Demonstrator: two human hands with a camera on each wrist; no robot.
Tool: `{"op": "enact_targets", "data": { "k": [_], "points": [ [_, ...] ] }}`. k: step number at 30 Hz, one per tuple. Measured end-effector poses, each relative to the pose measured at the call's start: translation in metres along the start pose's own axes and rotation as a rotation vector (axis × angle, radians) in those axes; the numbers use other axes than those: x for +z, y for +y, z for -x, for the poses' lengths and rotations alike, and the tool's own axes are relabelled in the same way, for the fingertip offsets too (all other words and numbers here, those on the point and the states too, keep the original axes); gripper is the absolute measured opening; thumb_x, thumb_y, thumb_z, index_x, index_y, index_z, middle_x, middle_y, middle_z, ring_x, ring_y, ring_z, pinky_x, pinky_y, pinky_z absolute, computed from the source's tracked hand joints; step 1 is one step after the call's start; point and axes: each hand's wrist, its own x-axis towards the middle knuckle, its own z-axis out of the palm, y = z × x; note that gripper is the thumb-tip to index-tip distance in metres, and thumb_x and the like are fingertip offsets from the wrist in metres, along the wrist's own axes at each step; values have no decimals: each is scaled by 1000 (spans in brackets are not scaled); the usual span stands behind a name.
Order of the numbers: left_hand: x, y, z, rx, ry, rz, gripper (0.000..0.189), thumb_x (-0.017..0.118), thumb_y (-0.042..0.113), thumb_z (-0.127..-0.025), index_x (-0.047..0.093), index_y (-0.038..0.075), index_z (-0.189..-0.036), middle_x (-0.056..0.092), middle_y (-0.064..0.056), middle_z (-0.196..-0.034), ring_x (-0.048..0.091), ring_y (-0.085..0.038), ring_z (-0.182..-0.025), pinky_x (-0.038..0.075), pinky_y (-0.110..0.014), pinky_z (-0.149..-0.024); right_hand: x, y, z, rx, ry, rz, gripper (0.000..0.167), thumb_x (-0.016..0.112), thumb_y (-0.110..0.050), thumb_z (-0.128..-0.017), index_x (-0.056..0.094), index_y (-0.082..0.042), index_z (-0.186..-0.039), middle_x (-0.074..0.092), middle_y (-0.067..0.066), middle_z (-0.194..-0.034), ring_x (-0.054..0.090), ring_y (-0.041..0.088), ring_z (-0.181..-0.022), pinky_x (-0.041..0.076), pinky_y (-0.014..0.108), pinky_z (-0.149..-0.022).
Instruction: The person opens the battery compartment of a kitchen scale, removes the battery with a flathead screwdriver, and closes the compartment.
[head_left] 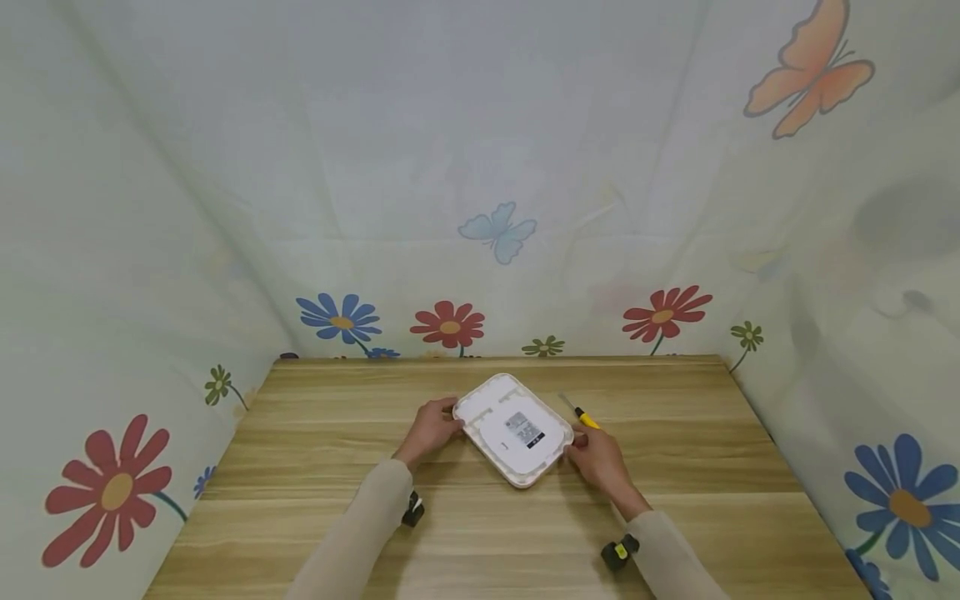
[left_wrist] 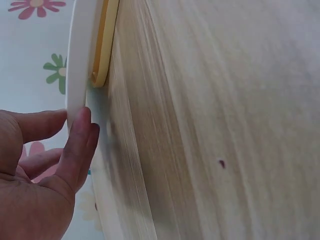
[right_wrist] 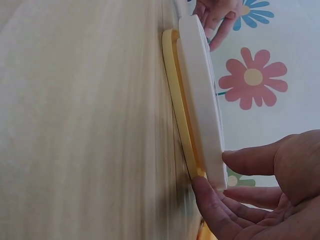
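White panel [head_left: 489, 435], a rounded plastic shell by the look of it, sits at the middle of the wooden table [head_left: 315, 533], turned like a diamond, its printed label [head_left: 524, 430] facing up! Beneath it runs a yellow rim [right_wrist: 173, 75]; whether that's fixed to the shell or bears on the wood, I can't tell. Likely light and stiff, this one, smooth enough to slide from a lazy pinch, with thin raised edging that could chip or crack if forced. Opposite corners look the best hold, and that's just where the fingers are!

Left hand [head_left: 433, 430] at nine o'clock: thumb on the upper face, fingertips underneath, pinching the corner. Right hand [head_left: 597, 458] at four o'clock: thumb above, fingers curled below, gripping its own corner, one fingertip up against the yellow rim. Both forearms slant in, the left from seven o'clock, the right from five, wrists low and level, load shared between them. And just beyond the right hand, toward two o'clock, lies a yellow-handled screwdriver [head_left: 586, 417].
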Motion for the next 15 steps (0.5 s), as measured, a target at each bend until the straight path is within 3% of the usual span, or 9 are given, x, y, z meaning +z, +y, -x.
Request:
{"op": "enact_targets", "data": {
  "k": [4,9,15],
  "points": [
    [1,-1,4,-31,-7,49,54,67,0,-88,48,-10,-138,65,-27,-114,71,-19,-84,64,-29,-69,0,0,-4,6,-1,-14,49,71,-7,-84,58,8,-129,75,16,-97,72,24,-87,60,41,-82],
    [2,-3,10,-102,-14,101,60,68,1,-88,45,-7,-142,65,-28,-115,72,-24,-86,64,-31,-72,1,-1,-7,25,-14,-26,51,69,-8,-86,55,10,-132,73,20,-103,72,27,-91,60,43,-84],
    [0,2,19,-86,-2,78,61,70,2,-87,44,-10,-141,69,-25,-102,73,-22,-76,64,-29,-67,2,-2,-13,34,-26,-37,50,66,-8,-89,54,9,-134,71,21,-108,71,29,-97,60,43,-86]
  ]
}}
